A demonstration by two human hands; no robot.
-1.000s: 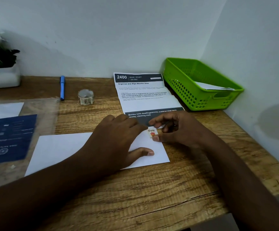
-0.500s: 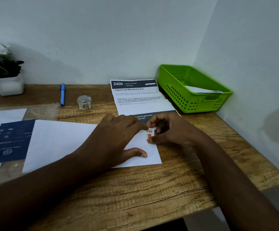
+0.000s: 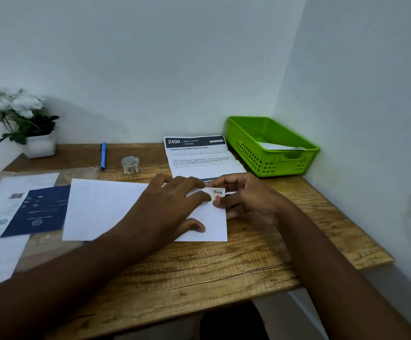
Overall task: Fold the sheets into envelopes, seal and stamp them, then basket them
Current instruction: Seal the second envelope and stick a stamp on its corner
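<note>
A white folded envelope [image 3: 106,209] lies flat on the wooden desk [image 3: 224,273]. My left hand [image 3: 170,207] rests flat on its right half, fingers spread, thumb near the front edge. At the envelope's top right corner sits a small sticker stamp [image 3: 218,193] with a red figure and script lettering. My right hand [image 3: 246,200] pinches that stamp between thumb and fingertips. A green plastic basket [image 3: 273,163] stands at the back right corner with a white envelope [image 3: 280,146] lying inside it.
A printed instruction sheet [image 3: 199,158] lies behind my hands. A roll of sticker tape [image 3: 130,164] and a blue pen [image 3: 103,155] sit further back. Blue and white papers [image 3: 35,212] under clear plastic cover the left side. A white potted plant [image 3: 28,126] stands back left.
The camera has tilted up and back, so the desk sits lower in view. Both hands stay on the envelope's top right corner with the stamp.
</note>
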